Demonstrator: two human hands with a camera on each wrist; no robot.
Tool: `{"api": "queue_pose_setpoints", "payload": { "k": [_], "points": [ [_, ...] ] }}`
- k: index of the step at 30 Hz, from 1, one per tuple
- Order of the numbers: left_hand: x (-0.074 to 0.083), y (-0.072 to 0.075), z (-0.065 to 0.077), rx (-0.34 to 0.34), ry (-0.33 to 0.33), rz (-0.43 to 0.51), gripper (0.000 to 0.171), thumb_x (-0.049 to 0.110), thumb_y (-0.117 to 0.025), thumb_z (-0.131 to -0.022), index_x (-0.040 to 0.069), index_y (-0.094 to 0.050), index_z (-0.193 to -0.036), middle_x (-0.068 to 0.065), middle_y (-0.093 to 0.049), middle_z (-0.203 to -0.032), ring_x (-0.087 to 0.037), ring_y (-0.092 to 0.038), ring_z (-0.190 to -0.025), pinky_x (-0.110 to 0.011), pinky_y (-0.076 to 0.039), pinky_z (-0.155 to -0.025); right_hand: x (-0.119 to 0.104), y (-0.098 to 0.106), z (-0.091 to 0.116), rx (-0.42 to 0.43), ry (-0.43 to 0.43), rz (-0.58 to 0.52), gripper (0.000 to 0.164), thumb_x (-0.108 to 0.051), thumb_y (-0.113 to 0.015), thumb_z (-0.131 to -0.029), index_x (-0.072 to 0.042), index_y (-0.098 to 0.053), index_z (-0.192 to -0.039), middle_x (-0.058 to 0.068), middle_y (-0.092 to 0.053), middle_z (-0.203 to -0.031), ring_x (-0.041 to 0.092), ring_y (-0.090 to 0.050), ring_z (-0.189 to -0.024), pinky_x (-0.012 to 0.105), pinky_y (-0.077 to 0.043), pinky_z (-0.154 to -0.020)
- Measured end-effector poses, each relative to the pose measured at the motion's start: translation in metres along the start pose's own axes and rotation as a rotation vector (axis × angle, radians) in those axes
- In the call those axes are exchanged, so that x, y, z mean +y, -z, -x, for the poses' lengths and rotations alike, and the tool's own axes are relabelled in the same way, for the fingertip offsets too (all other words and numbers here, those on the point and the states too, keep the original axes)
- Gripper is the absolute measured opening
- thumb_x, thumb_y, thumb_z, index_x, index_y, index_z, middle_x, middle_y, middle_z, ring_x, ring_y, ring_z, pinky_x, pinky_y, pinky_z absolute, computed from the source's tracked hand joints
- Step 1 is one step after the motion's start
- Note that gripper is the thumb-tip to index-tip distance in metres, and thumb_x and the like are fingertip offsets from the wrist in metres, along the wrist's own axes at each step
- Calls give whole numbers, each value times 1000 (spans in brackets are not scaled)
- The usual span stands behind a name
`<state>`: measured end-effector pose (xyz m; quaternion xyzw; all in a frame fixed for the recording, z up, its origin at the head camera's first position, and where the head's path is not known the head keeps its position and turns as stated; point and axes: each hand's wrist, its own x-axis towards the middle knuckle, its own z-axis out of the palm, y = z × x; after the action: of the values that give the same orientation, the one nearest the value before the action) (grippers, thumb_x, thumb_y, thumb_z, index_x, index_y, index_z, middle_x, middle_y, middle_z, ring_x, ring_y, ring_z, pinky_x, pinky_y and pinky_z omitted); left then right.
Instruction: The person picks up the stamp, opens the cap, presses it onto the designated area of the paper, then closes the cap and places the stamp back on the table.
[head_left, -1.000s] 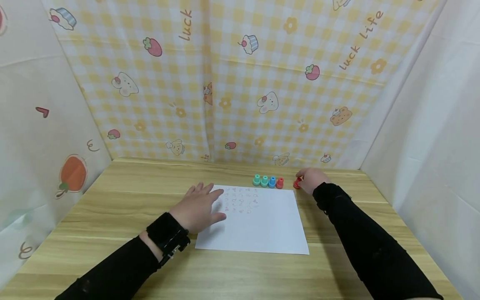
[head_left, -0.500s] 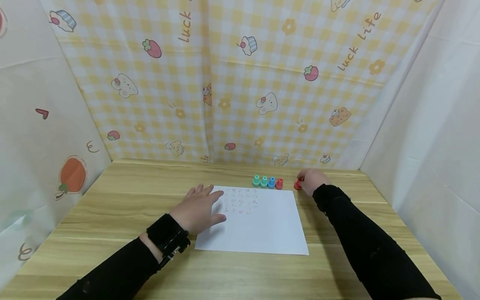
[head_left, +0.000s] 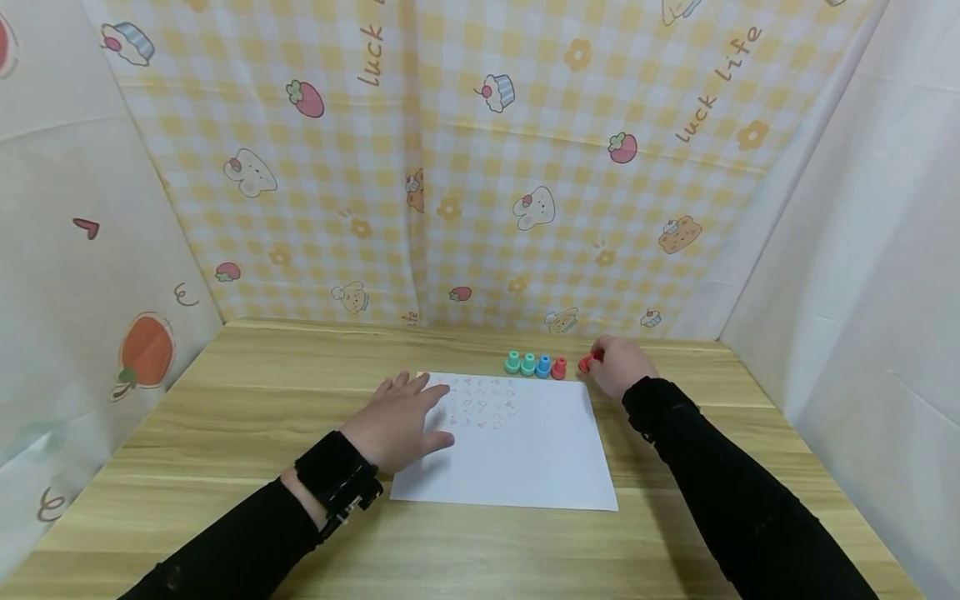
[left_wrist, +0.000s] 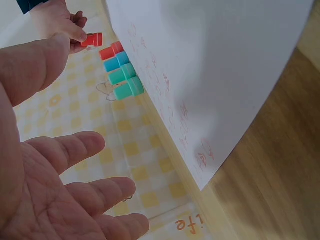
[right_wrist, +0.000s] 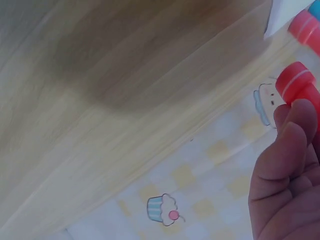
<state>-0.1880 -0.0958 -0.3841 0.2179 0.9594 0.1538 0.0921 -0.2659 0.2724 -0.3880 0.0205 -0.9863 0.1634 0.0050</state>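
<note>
My right hand [head_left: 621, 367] pinches a small red toy stamp [right_wrist: 296, 82] between thumb and fingers, at the back right of the table. In the head view the stamp tilts, its wide end toward the left. Beside it stands a row of other stamps: a second red one [head_left: 558, 367], a blue one [head_left: 543, 365] and two green ones [left_wrist: 129, 89]. A white sheet of paper [head_left: 547, 450] bears rows of small red printed marks. My left hand [head_left: 393, 423] lies over the sheet's left edge, fingers spread and holding nothing; whether it presses down I cannot tell.
The wooden table [head_left: 300, 367] ends at a yellow checked cloth [head_left: 480, 200] hanging behind it. White cloth walls stand at the left [head_left: 82, 275] and right [head_left: 847, 292]. Bare wood shows left of the paper and in front of it.
My right hand has shifted slightly left with the red stamp, which has gone from upright to tilted. The left hand stays in place on the paper, and the row of stamps has not moved.
</note>
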Motion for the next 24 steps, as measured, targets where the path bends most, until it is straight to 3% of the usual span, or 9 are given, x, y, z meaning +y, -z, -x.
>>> {"api": "queue_pose_setpoints", "payload": {
  "k": [11, 19, 24],
  "points": [
    [1, -2, 1, 2, -3, 14, 71, 48, -69, -100, 13, -47, -158, -24, -37, -167, -51, -23, -158, -66, -15, -129, -18, -2, 9, 42, 13, -113, 20, -23, -62, -104, -3, -66, -102, 8, -67, -84, 21, -57, -69, 29, -44, -60],
    [3, -3, 2, 1, -3, 29, 70, 48, -69, -100, 12, -49, -157, -23, -40, -166, -50, -25, -158, -66, -16, -129, -30, -7, 15, 33, 52, -144, 23, -27, -64, -102, -6, -67, -93, 5, -65, -76, 20, -56, -67, 29, -44, -60],
    [4, -5, 2, -3, 0, 36, 70, 48, -70, -99, 13, -49, -157, -23, -40, -166, -49, -26, -158, -65, -16, -130, -36, -11, 18, 1, 42, -167, 22, -27, -64, -102, -6, -67, -95, 4, -65, -80, 19, -55, -68, 28, -44, -60]
  ]
}}
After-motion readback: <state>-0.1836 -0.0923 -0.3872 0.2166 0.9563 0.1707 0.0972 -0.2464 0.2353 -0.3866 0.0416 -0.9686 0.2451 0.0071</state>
